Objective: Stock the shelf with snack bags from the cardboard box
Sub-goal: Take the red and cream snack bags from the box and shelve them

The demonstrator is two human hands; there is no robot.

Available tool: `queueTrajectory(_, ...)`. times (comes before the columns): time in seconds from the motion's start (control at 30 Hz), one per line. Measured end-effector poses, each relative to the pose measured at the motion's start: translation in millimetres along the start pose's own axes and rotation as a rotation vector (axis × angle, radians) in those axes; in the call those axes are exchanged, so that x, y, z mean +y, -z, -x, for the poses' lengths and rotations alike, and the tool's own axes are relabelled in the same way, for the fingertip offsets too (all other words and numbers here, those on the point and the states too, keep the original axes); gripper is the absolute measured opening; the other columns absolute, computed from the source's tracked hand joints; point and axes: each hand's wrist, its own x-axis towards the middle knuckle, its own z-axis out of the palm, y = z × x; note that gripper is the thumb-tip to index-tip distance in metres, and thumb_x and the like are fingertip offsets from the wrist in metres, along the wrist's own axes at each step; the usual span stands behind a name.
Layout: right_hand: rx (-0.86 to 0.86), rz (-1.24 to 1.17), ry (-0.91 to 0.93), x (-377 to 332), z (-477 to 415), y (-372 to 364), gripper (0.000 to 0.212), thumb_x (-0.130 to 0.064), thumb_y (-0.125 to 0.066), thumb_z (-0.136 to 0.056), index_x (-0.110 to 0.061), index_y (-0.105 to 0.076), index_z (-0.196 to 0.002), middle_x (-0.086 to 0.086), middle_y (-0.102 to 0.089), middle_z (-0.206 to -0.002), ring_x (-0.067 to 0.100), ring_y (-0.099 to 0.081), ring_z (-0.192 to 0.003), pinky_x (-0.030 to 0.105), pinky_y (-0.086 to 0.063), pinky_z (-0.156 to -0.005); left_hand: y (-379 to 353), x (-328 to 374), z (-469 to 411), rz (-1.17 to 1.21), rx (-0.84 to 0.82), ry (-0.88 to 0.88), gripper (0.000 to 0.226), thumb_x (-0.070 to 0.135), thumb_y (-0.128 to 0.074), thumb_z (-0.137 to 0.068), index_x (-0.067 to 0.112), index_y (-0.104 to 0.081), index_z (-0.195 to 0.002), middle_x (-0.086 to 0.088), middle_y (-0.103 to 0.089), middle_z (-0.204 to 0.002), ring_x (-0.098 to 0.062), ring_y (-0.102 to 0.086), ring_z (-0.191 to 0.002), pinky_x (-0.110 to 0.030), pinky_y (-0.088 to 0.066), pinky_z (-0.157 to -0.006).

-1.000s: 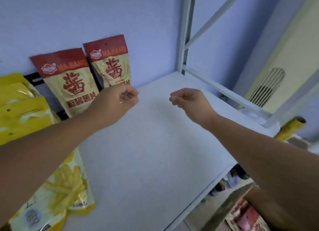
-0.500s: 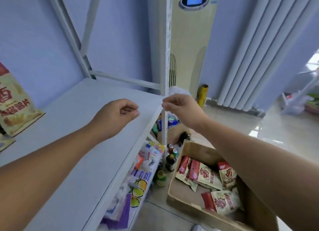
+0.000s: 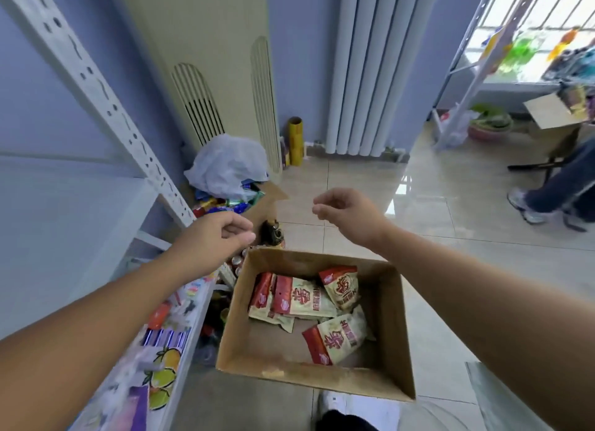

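Four or so snack bags (image 3: 301,297) lie loose in the cardboard box (image 3: 309,377) on the floor, just right of the shelf (image 3: 64,224). I read left hand (image 3: 215,237) and right hand (image 3: 349,216) as empty, fingers loosely curled, both above the box's far rim. Risks I note: bags overlap, so a grab may drag a neighbour out; glossy film may slip; the shelf edge sits close to the left forearm on the lift
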Motion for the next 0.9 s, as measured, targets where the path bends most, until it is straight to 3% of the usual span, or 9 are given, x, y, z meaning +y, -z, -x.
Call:
queueTrajectory(0.07,-0.010,-0.011,-0.049,26,-5,13,0.021,-0.029,-0.069,-0.095,-0.016,-0.071,-0.110,0.004,-0.073,-0.098,0.018,-0.068,-0.089,0.026,-0.054,-0.070,-24,-1,-15,-0.011,-0.068,0.033,0.015,0.034,-0.073,-0.089,0.030,-0.070,-0.102,0.010,-0.072,-0.095,-0.006,-0.068,-0.088,-0.029,-0.056,-0.077)
queueTrajectory(0.23,0.047,-0.141,-0.253,95,-15,17,0.015,-0.027,-0.073,-0.091,-0.017,-0.074,-0.101,0.004,-0.076,-0.098,0.020,-0.072,-0.096,0.040,-0.059,-0.091,-80,-20,-39,0.012,-0.124,0.127,0.013,0.034,-0.073,-0.088,0.030,-0.071,-0.100,0.012,-0.072,-0.095,-0.003,-0.067,-0.088,-0.025,-0.052,-0.079)
queueTrajectory(0.3,0.063,-0.155,-0.320,125,-17,10,0.012,-0.029,-0.075,-0.089,-0.020,-0.074,-0.098,-0.001,-0.076,-0.097,0.016,-0.072,-0.090,0.037,-0.060,-0.086,-100,-37,-47,0.025,-0.163,0.176,0.014,0.033,-0.073,-0.088,0.029,-0.070,-0.101,0.012,-0.071,-0.096,-0.003,-0.067,-0.090,-0.021,-0.050,-0.077)
queueTrajectory(0.47,0.080,-0.150,-0.476,192,-18,-8,0.014,-0.029,-0.073,-0.092,-0.017,-0.073,-0.100,0.001,-0.076,-0.091,0.011,-0.072,-0.081,0.025,-0.056,-0.071,-144,-94,-71,0.005,-0.249,0.243,0.015,0.031,-0.073,-0.089,0.026,-0.070,-0.102,0.010,-0.071,-0.096,-0.005,-0.066,-0.091,-0.027,-0.054,-0.083)
queueTrajectory(0.53,0.103,-0.148,-0.519,215,-20,-14,0.013,-0.027,-0.074,-0.091,-0.015,-0.073,-0.098,0.001,-0.075,-0.089,0.010,-0.070,-0.079,0.025,-0.054,-0.071,-159,-113,-80,-0.005,-0.273,0.275,0.017,0.033,-0.072,-0.089,0.025,-0.069,-0.104,0.010,-0.070,-0.096,-0.005,-0.065,-0.090,-0.023,-0.051,-0.077)
queueTrajectory(0.7,0.128,-0.146,-0.596,273,-35,-32,0.010,-0.025,-0.073,-0.092,-0.018,-0.072,-0.099,0.001,-0.076,-0.095,0.013,-0.073,-0.090,0.029,-0.058,-0.079,-201,-160,-106,0.015,-0.300,0.352,0.018,0.037,-0.074,-0.087,0.029,-0.069,-0.103,0.008,-0.071,-0.099,-0.011,-0.067,-0.095,-0.035,-0.055,-0.086)
queueTrajectory(0.8,0.141,-0.162,-0.622,304,-47,-45,0.020,-0.026,-0.072,-0.093,-0.015,-0.071,-0.109,0.003,-0.075,-0.101,0.015,-0.072,-0.095,0.031,-0.058,-0.084,-226,-183,-119,0.018,-0.305,0.381,0.022,0.037,-0.073,-0.087,0.027,-0.070,-0.107,0.008,-0.070,-0.102,-0.009,-0.065,-0.095,-0.030,-0.053,-0.080)
queueTrajectory(0.9,0.147,-0.173,-0.650,326,-58,-59,0.006,-0.023,-0.069,-0.095,-0.020,-0.070,-0.100,0.003,-0.076,-0.098,0.014,-0.073,-0.093,0.027,-0.057,-0.079,-249,-208,-127,0.013,-0.308,0.417,0.027,0.033,-0.074,-0.088,0.018,-0.071,-0.111,0.003,-0.070,-0.102,-0.013,-0.065,-0.096,-0.024,-0.046,-0.073)
